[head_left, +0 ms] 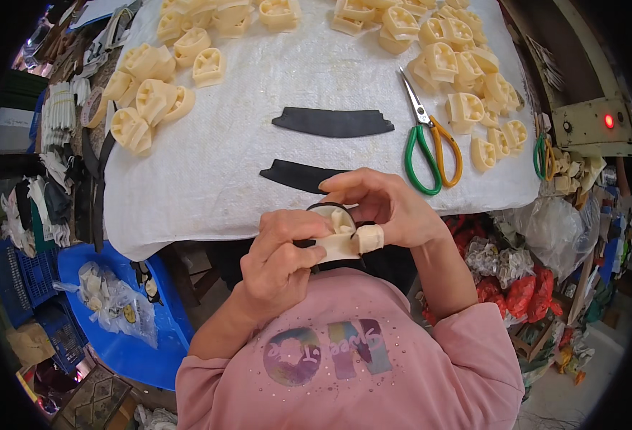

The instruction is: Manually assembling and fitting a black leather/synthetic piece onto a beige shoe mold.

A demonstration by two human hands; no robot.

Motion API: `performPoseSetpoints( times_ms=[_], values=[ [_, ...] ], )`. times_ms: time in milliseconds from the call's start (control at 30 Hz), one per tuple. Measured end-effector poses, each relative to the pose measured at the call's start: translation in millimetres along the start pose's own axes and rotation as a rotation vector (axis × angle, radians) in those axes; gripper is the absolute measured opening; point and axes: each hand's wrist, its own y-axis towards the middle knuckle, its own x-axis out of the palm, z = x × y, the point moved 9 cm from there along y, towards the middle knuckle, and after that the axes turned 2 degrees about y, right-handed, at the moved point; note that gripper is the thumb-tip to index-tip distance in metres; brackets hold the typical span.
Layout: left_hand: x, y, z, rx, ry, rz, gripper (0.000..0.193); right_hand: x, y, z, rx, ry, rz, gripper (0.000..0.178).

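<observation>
Head view: left hand [280,247] and right hand [395,208] grip 1 cream piece [339,248], seemingly fitting black edging [332,204]; pressing flush likely next.

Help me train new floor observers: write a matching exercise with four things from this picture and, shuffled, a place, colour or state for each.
Things
1. Two curved strips
2. Scissors right of the strips
3. Blue tub
4. Cream piece with a dark edge

Descriptions
A. Held by the left hand and right hand
B. One green handle, one orange
C. Contains a clear plastic bag
D. Black, on the white sheet

Pairs: 1-D, 2-B, 3-C, 4-A
</observation>
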Motion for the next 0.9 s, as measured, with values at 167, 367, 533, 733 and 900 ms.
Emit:
performPoseSetpoints(
  times_ms=[167, 367, 533, 733, 900],
  values=[
    [6, 2, 2, 0.077, 0.18, -0.074, 0.028, 2, 5, 0, 0.011, -0.232, 0.065, 0.053],
    [-7, -6, -22, -0.186, -0.011, 0.064, 0.016, -10, 9, 1, -0.117, -0.127, 0.192, 0.049],
    [-17, -17, -38, -0.392, -0.221, 0.324, 0.016, -3, 2, -27, -0.429, -0.389, 0.157, 0.036],
    [-3, -15, -41, -0.445, -0.305, 0.293, 0.012, 17, -4, -40, -0.6, -0.792, 0.27, 0.016],
    [-3, -13, -44, -0.515, -0.238, 0.252, 0.012, 8, 2, -33, -0.523, -0.532, 0.258, 0.024]
  ],
)
